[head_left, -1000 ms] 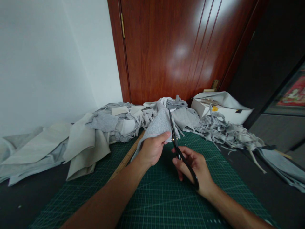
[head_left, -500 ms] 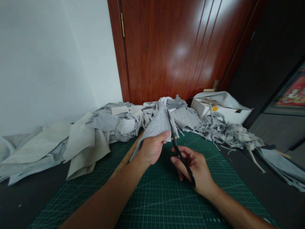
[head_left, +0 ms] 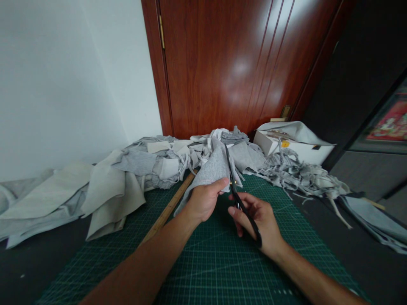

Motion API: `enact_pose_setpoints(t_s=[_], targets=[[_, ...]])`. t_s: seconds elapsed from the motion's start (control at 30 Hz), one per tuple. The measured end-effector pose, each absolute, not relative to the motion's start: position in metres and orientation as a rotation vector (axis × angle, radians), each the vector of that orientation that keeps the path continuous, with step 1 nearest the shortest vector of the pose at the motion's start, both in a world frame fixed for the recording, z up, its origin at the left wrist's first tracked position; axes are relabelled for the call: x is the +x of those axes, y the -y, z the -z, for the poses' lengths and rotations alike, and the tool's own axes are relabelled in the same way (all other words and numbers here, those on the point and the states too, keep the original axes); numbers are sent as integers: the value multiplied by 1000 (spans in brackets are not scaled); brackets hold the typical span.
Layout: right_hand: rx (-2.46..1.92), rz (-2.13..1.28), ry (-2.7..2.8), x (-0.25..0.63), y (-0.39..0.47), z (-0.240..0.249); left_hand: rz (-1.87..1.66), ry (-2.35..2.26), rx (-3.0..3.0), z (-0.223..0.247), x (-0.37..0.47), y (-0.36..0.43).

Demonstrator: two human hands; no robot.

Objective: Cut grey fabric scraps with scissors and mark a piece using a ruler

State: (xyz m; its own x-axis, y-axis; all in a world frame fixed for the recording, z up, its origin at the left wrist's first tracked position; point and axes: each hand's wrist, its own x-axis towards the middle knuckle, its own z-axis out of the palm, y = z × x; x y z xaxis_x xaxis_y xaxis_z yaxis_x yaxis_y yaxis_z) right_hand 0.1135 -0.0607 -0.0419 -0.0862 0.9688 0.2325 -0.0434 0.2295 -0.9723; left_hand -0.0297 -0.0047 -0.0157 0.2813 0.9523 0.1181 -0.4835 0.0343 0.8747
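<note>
My left hand (head_left: 205,199) pinches the near corner of a light grey piece of fabric (head_left: 211,167) between thumb and fingers, holding it up off the mat. In my right hand (head_left: 256,218) is a pair of black scissors (head_left: 237,197), its handles looped around the fingers and thumb. The blades point away from me along the right edge of the fabric, close to my left thumb. A strip of fabric shows just right of the blades. Below both hands lies a green cutting mat (head_left: 216,262) with grid lines.
A wooden ruler (head_left: 168,207) lies on the mat left of the fabric. Cloth scraps (head_left: 136,161) are heaped along the wall and door. To the right are tangled strips (head_left: 305,180), a white box (head_left: 295,150) with cloth over it, and stacked grey fabric (head_left: 375,222).
The scissors stay along the fabric edge, their blades closer together than before. The strip right of the blades hangs further to the right. My hands have barely shifted.
</note>
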Motion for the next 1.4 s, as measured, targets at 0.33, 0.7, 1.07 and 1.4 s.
enact_pose_setpoints(t_s=[0.33,0.7,1.07,1.4], targets=[[-978,-1113,1332,111,63,39,-1233,-595,998,19,-29,4],[-964,-1109,1330,110,62,44,-1382,-605,902,11,-27,9],[-991,-1112,1371,109,63,47,-1703,-299,479,-22,-28,1],[-985,-1106,1462,107,66,50,-1682,-350,457,-29,-37,-4]])
